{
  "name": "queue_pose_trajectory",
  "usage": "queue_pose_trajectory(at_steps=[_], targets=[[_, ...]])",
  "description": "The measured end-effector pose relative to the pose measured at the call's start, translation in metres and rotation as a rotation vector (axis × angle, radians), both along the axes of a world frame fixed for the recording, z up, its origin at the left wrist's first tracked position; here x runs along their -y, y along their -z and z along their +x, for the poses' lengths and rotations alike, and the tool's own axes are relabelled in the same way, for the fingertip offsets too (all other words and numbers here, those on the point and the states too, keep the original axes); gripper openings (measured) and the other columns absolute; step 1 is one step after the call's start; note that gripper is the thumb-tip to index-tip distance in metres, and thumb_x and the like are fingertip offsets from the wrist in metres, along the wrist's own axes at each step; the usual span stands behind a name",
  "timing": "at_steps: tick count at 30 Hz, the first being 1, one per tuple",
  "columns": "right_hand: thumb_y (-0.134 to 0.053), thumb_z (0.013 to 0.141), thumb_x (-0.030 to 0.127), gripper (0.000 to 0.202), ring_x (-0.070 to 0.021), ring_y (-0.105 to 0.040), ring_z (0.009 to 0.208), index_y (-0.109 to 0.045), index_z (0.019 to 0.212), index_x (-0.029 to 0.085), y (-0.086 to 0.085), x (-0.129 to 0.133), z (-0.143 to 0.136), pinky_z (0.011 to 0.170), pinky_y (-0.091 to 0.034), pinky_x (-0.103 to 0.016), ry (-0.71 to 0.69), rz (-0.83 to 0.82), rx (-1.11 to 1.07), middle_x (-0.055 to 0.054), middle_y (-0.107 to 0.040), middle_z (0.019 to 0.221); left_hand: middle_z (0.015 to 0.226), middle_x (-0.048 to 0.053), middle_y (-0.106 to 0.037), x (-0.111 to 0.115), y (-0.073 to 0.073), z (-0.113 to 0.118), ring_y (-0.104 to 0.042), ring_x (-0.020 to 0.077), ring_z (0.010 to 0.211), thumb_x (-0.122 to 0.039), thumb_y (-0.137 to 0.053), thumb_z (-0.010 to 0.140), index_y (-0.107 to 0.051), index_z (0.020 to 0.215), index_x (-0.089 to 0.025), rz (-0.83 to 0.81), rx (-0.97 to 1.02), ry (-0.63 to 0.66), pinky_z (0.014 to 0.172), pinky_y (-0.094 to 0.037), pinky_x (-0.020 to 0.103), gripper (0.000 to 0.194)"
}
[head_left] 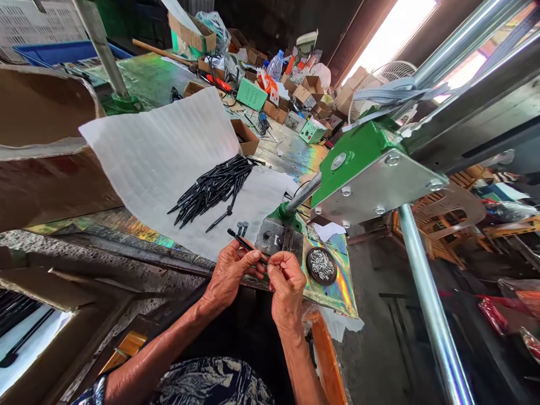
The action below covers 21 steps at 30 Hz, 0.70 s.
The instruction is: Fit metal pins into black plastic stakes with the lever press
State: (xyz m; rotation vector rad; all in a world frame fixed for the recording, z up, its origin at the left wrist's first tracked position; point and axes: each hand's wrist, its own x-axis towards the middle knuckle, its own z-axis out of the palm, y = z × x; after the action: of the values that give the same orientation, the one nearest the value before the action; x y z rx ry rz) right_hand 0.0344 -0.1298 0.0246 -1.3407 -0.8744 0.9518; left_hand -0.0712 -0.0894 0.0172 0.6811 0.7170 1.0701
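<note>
My left hand [230, 270] is closed around a slim black rod-like part [239, 239], whose thick end sticks out up and to the left. Close beside it, my right hand [287, 281] pinches thumb and forefinger together at the part's near end; what lies between those fingertips is hidden. Just beyond the hands is a metal press block [274, 239] under a green hand press [358, 163]. A pile of similar black parts [215, 185] lies on white foam sheet [169, 135]. Two small grey pieces [242, 228] rest on the sheet near my left hand.
Right of the press block sits a round dark dish [321, 266] of small silvery pins. A large cardboard box [46, 163] stands at the left. Small boxes, a green case [252, 94] and a bottle [276, 64] clutter the back. A steel post [434, 304] rises at the right.
</note>
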Motion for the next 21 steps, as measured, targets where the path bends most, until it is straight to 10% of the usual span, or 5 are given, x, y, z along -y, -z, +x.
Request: queue_pose_trajectory(at_steps=[11,21], targets=[[-0.068,0.069,0.028,0.021,-0.0078,-0.040,0.051,-0.054,0.082,0.018,0.017,-0.004,0.013,0.043,-0.025,-0.019,0.055,-0.049,-0.293,0.004,-0.053,0.068,0.065,0.003,-0.061,-0.017,0.000,0.001,-0.060,0.0155,0.061,-0.039,-0.067,0.073,-0.059,0.083,-0.011,0.157,-0.147,0.226,0.060,-0.055,0.027,0.031],[-0.067,0.064,0.027,0.023,-0.0096,-0.039,0.049,-0.054,0.079,0.018,0.029,-0.023,0.026,0.042,-0.027,-0.021,0.228,-0.104,-0.280,0.005,-0.051,0.061,0.061,0.000,-0.058,-0.035,0.024,0.035,-0.057,0.0137,0.056,-0.038,-0.057,0.077,-0.059,0.078,-0.015,0.331,-0.386,0.169,0.057,-0.048,0.023,0.024]])
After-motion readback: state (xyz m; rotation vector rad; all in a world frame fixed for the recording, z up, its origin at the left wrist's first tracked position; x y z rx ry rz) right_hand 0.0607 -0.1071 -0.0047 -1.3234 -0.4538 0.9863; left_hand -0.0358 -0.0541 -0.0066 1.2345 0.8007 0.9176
